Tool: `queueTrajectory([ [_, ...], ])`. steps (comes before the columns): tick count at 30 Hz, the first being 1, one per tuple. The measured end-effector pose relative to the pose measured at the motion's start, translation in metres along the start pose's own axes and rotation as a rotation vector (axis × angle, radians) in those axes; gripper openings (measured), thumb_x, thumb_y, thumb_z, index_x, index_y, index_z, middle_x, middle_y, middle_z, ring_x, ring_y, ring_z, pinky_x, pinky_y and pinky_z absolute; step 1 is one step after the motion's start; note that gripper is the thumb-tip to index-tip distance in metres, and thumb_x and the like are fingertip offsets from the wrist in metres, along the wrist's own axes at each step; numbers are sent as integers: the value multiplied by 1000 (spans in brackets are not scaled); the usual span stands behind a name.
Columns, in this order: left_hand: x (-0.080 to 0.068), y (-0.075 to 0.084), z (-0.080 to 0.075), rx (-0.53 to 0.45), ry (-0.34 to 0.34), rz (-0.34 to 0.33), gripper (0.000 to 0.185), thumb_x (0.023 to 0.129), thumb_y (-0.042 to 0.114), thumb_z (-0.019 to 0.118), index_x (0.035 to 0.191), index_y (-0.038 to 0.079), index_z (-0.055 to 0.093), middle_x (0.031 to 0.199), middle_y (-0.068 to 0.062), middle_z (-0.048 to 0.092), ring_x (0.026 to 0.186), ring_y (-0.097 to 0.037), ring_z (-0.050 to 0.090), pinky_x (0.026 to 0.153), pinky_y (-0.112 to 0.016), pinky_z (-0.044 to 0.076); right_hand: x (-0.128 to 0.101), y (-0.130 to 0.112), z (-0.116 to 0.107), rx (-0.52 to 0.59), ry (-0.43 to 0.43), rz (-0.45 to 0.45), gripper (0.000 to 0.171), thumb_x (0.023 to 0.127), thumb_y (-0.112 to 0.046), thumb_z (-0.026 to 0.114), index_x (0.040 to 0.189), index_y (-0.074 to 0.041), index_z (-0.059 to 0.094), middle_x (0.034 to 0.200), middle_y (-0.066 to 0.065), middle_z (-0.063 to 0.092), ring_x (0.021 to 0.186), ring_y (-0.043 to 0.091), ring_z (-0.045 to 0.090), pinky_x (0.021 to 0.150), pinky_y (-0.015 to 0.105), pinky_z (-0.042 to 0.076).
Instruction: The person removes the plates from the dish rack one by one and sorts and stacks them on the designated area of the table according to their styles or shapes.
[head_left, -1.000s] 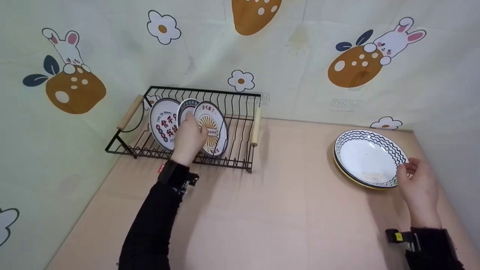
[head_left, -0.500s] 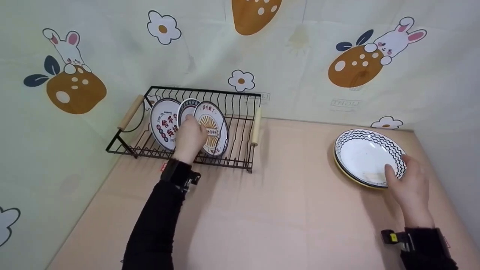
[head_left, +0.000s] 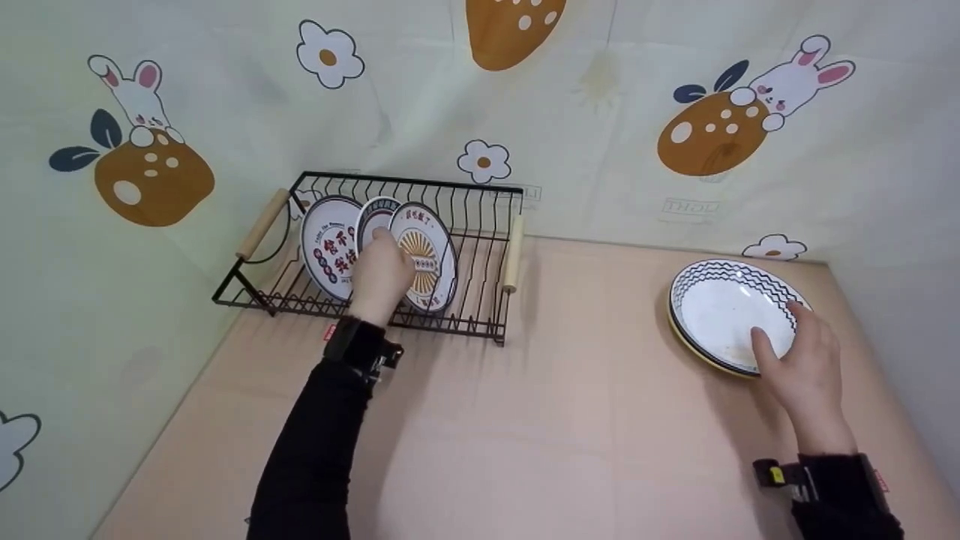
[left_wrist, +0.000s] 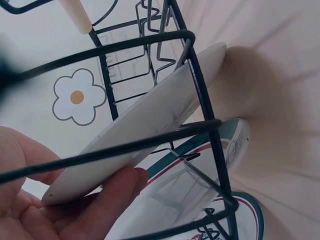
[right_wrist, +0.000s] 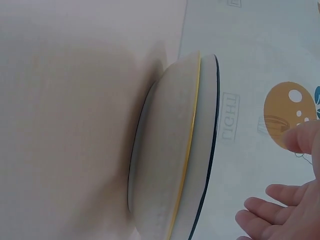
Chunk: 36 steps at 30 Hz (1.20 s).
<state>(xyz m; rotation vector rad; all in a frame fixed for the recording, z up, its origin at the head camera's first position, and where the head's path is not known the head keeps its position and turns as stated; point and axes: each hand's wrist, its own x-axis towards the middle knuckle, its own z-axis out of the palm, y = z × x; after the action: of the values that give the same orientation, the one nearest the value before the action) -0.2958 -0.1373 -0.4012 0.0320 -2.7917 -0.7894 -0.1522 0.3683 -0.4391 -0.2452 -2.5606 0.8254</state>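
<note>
Left of the left hand, I see a pale wall printed with a rabbit on brown fruit | beyond that hand, a matching back wall with white flowers | right of the right hand, plain wall | beneath both, peach surface, softly shadowed

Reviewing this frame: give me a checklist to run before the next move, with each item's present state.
1. Left hand has a grip on the sunburst plate: ok.
2. Sunburst plate within the rack: ok, leaning.
3. Right hand has a grip on the top bowl: not ok; the right wrist view shows the fingers apart from it.
4. Top bowl nested in the yellow-rimmed bowl: ok.
5. Top bowl's inside clean: cannot tell; the hand hides part.
</note>
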Motion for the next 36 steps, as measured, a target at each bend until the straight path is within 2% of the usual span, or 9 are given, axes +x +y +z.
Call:
queueTrajectory([
  [4, 1, 0, -1, 1, -13, -7, 24, 91, 1, 48, 112, -10, 47, 79, -20, 61, 65, -36, 63, 53, -47, 53, -1, -3, 3, -3, -7, -13, 61, 96, -16, 58, 144, 12, 33, 138, 39, 39, 130, 54, 31, 113, 61, 20],
  [13, 3, 0, -1, 19, -38, -17, 33, 89, -1, 50, 120, -12, 44, 80, -22, 63, 67, -38, 64, 54, -48, 54, -2, -12, 10, -1, 4, -96, 61, 92, -14, 64, 141, 11, 37, 137, 37, 41, 127, 54, 35, 106, 64, 26],
  [26, 1, 0, 1, 49, 13, 33, 25, 94, 0, 45, 117, -11, 47, 74, -17, 61, 60, -33, 61, 47, -42, 51, -4, -27, 24, 40, 22, -231, 61, 88, -11, 69, 137, 13, 42, 134, 36, 45, 124, 53, 39, 102, 64, 30],
  [36, -2, 5, 0, 40, 35, 50, 25, 92, -1, 53, 115, -9, 47, 71, -14, 60, 56, -30, 60, 45, -39, 50, -5, -37, 37, 34, 7, -275, 62, 86, -9, 70, 136, 14, 42, 136, 36, 44, 126, 52, 39, 105, 63, 30],
])
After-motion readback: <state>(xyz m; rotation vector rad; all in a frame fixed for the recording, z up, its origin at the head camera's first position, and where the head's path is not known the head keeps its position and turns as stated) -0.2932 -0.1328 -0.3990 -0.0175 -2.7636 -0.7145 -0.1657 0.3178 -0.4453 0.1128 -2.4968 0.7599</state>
